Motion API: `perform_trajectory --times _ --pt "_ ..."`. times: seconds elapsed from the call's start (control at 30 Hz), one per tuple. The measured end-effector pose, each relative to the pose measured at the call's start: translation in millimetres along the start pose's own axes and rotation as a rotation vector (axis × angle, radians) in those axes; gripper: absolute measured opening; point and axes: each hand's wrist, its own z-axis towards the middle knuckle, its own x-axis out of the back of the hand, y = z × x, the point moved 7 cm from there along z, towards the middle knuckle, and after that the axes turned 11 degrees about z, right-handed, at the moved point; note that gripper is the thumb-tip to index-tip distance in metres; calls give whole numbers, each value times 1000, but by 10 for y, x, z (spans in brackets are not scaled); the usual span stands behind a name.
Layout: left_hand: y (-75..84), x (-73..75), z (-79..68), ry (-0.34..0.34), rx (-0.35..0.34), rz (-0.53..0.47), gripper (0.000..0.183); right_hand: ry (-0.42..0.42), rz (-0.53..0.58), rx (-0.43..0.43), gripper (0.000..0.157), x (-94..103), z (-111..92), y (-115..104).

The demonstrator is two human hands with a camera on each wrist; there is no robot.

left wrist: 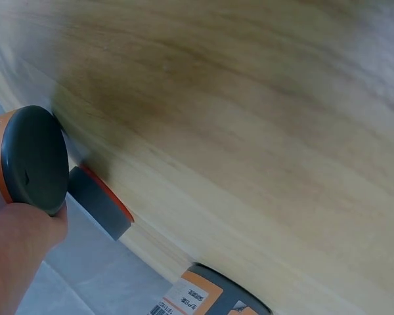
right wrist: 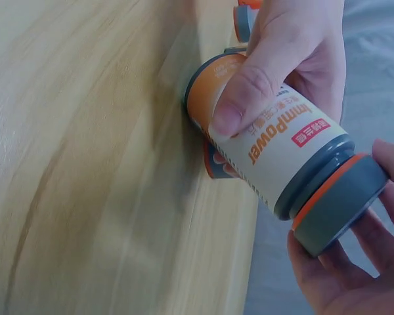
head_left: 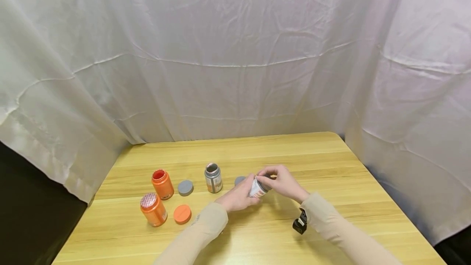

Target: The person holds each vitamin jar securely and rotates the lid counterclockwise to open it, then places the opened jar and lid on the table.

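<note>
My left hand [head_left: 239,195] grips a grey supplement bottle [head_left: 257,190] with a white and orange label, tilted above the table. In the right wrist view, the left thumb [right wrist: 246,98] presses on the label of that bottle. My right hand [head_left: 282,182] pinches its grey screw cap [right wrist: 341,205], which has an orange rim and sits at the bottle's neck. The neck shows between cap and label. In the left wrist view the bottle's dark base [left wrist: 36,161] faces the camera. Partly behind the left hand lies a grey lid [head_left: 239,180] on the table.
Left of the hands stands an uncapped grey bottle [head_left: 214,180]. Farther left are an uncapped orange bottle [head_left: 163,186] and an orange bottle with a foil seal [head_left: 153,211]. A grey lid [head_left: 185,187] and an orange lid [head_left: 182,214] lie beside them. Curtains [head_left: 235,72] surround the wooden table [head_left: 368,224].
</note>
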Motion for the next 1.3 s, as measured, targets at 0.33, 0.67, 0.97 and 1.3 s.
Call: perform_trajectory --times 0.33,0.67,0.97,1.3 --pt "3 5 -4 3 12 16 51 34 -75 -118 31 49 5 100" --pt "-4 3 -21 -20 40 -27 51 -26 -143 -236 39 111 -21 161" --pt "-8 -13 -10 -20 29 -42 51 -170 -82 -182 43 89 -25 107" --pt "-30 -17 -6 -21 44 -12 57 -267 -81 -117 53 115 -52 74"
